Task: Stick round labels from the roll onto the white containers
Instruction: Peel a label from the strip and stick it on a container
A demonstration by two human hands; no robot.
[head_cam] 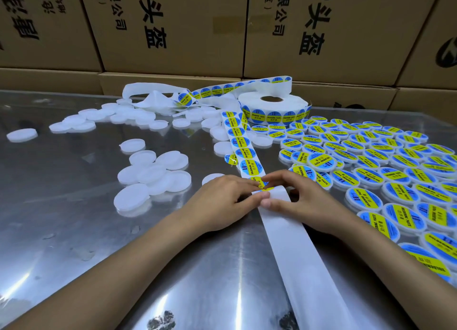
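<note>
Single head-worn wide-angle view, looking forward and down, close over shiny metal tabletop [103,230]; brown printed cardboard cartons [173,32] fill the background.

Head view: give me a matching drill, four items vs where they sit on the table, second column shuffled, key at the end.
Items:
1. label roll
2. labelled containers
3. plain white containers
4. empty backing strip

Places:
A. spread over the right side of the table
B. running from the hands toward the near edge
C. at the far edge, in front of the cardboard boxes
D. scattered over the left and centre of the table

Pairs: 1-C, 2-A, 3-D, 4-B

Both the left hand and right hand pinch the strip where a label is peeling.
</note>
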